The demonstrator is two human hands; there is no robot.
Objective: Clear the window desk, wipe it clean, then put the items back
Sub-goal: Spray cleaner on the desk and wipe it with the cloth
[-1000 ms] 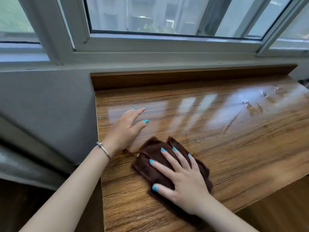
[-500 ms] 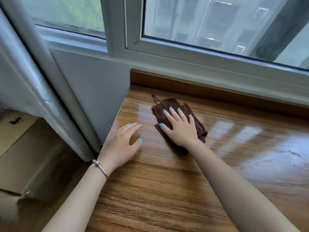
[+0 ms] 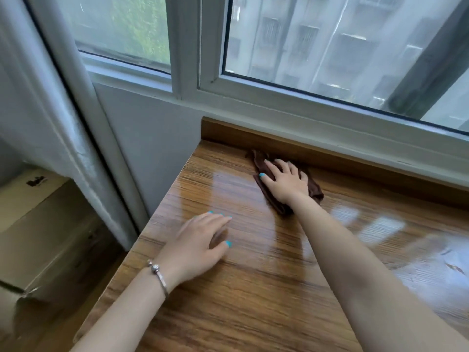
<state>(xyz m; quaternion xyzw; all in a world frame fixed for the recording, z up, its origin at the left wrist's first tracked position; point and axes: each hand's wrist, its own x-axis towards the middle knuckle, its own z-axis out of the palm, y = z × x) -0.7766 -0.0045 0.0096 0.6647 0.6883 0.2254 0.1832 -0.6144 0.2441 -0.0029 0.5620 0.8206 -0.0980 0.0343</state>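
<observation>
The window desk (image 3: 253,288) is a glossy wood-grain top with a low wooden back strip under the window. A dark brown cloth (image 3: 314,190) lies near the far left corner, up against that strip. My right hand (image 3: 286,182) presses flat on the cloth, fingers spread, covering most of it. My left hand (image 3: 200,246) rests palm down on the bare wood near the desk's left edge, holding nothing. A silver bracelet sits on that wrist.
A white window frame (image 3: 187,59) rises behind the desk, and a grey wall panel (image 3: 152,138) meets the desk's left edge. A cardboard box (image 3: 38,224) stands on the floor at the left. Wet streaks (image 3: 454,268) show on the desk at the right.
My right hand has pushed the cloth away from me, from the near part of the desk to the back strip. My left hand has stayed flat on the wood. The view has swung left.
</observation>
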